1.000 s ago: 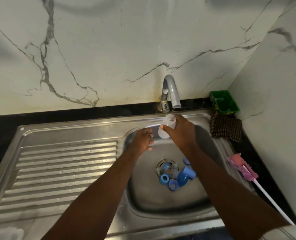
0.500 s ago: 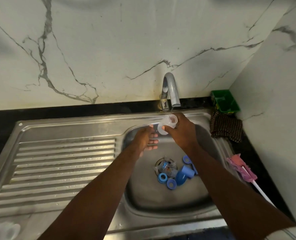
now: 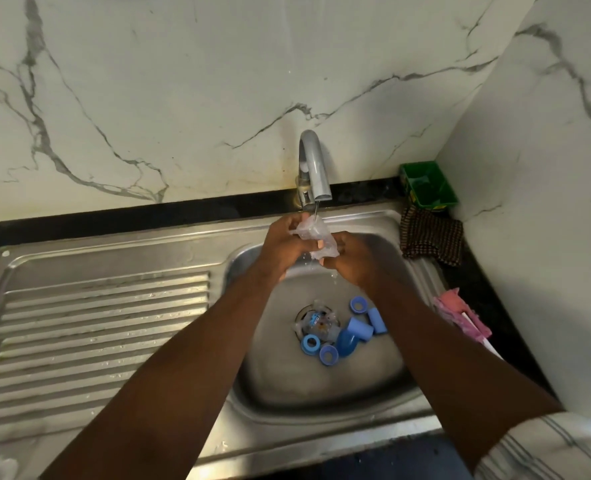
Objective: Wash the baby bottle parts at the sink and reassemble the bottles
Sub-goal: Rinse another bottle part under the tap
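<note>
We see clear bottle held over sink basin, just under tap spout, thin stream landing on its upper end. Long axis tilted, running from upper left at left hand down to right hand; which end is mouth we cannot tell, too blurred. Left fingers curled round upper end, right fingers wrapped on lower end. Below, blue rings and caps lie at drain beside second clear bottle. Pink brush on desk at right.
</note>
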### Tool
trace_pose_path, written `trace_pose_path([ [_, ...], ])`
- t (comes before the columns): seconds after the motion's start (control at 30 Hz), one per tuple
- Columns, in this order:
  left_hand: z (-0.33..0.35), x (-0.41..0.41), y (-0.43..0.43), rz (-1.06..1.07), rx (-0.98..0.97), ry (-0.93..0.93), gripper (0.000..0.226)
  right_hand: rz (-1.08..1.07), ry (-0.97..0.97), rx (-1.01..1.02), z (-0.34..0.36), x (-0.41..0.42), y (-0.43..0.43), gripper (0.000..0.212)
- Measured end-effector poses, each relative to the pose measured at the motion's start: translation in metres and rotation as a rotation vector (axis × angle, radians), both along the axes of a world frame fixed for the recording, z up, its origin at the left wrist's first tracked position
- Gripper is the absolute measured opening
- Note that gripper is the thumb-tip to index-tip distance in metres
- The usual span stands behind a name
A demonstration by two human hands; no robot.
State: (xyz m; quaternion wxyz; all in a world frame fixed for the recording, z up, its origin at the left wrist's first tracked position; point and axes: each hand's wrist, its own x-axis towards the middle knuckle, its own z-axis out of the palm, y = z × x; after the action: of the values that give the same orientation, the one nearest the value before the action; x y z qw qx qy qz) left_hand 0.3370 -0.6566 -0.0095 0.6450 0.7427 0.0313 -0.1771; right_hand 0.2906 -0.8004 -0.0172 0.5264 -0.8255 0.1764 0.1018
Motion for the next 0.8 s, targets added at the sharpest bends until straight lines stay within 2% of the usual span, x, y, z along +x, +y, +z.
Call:
trace_pose_path([
  [0.23,-0.006,-0.006,0.004,-0.042,0.188,-0.118,0.061,0.052,0.004,0.037,-0.007,0.001,-0.002,0.05],
  [0.4,-0.001,-0.018,0.015,-0.101,0.236,-0.068,0.069,-0.019,0.003,0.165,-0.009,-0.006,-0.007,0.053],
  [0.47,-0.001,-0.031,0.019,-0.194,0.287,-0.024,0.061,-0.001,-0.014,0.16,-0.011,-0.015,-0.011,0.055],
  [0.57,-0.004,-0.061,0.017,-0.325,0.492,0.066,0.037,0.154,-0.038,0.053,-0.01,-0.033,-0.015,0.052],
  [0.67,-0.017,-0.086,0.013,-0.397,0.493,0.12,0.039,0.267,-0.077,-0.053,-0.012,-0.056,-0.016,0.046],
  [0.8,-0.01,-0.127,-0.002,-0.27,0.231,0.265,0.016,0.224,-0.215,-0.211,-0.009,-0.088,-0.029,0.036],
])
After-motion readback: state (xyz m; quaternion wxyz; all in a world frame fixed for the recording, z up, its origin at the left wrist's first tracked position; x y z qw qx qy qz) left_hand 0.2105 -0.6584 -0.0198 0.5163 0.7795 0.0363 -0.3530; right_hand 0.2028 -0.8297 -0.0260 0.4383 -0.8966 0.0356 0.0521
